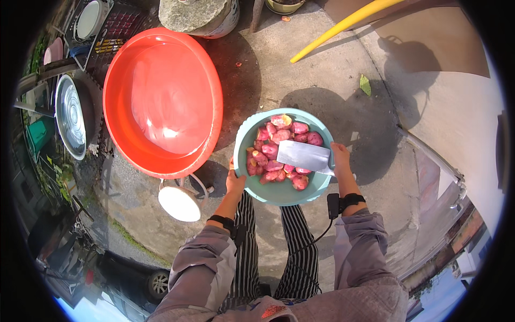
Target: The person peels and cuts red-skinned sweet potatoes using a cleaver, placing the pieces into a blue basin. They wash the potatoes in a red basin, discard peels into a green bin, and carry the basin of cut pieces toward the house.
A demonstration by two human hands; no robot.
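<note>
A pale teal basin (252, 126) is held in front of my legs, a hand on each side. It holds several pink-red tubers (270, 151), like sweet potatoes, some with pale yellow cut ends. Across them lies a cleaver (303, 154) with a broad grey blade, its handle end pointing to the basin's right side. My left hand (235, 182) is closed on the left rim. On the right rim my right hand (341, 159) is closed beside the cleaver's handle; whether it also grips the handle I cannot tell.
A large red-orange tub (215, 107) with water stands at left, a white-topped stool (179, 204) just below it. Farther left is a metal basin (71, 118). A stone slab (196, 15) and a yellow pole (343, 27) are at the far side. A wall runs along the right.
</note>
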